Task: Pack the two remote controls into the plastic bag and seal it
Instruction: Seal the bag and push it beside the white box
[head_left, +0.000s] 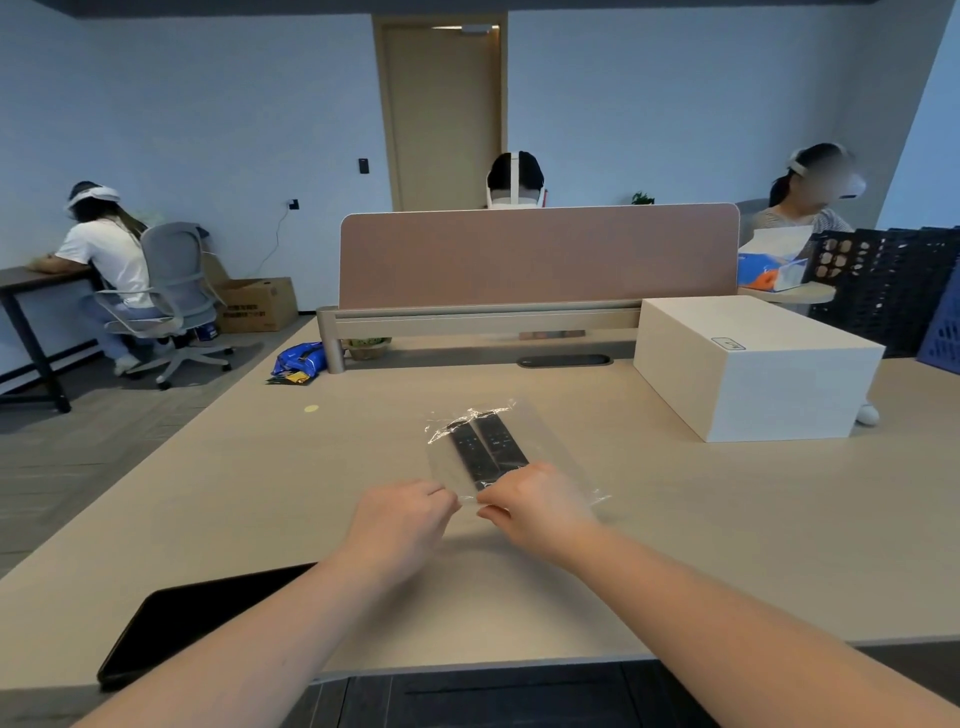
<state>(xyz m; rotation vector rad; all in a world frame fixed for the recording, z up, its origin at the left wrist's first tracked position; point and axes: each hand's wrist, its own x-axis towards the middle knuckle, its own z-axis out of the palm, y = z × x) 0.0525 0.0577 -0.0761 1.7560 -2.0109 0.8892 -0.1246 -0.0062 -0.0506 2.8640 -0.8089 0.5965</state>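
**Both remotes bagged, the open edge still to seal**

Left of the plastic bag (498, 452), the left hand (402, 512) pinches the bag's near edge between pressed fingertips. Inside the bag, the two remote controls (483, 449) lie side by side, dark and lengthwise. Just right of that edge, the right hand (532, 501) pinches the same strip. The film looks slippery and crinkled; if the edges meet unevenly, the seal could likely gap, or a tug might slide the remotes toward the mouth. The bag rests on the desk (675, 519).
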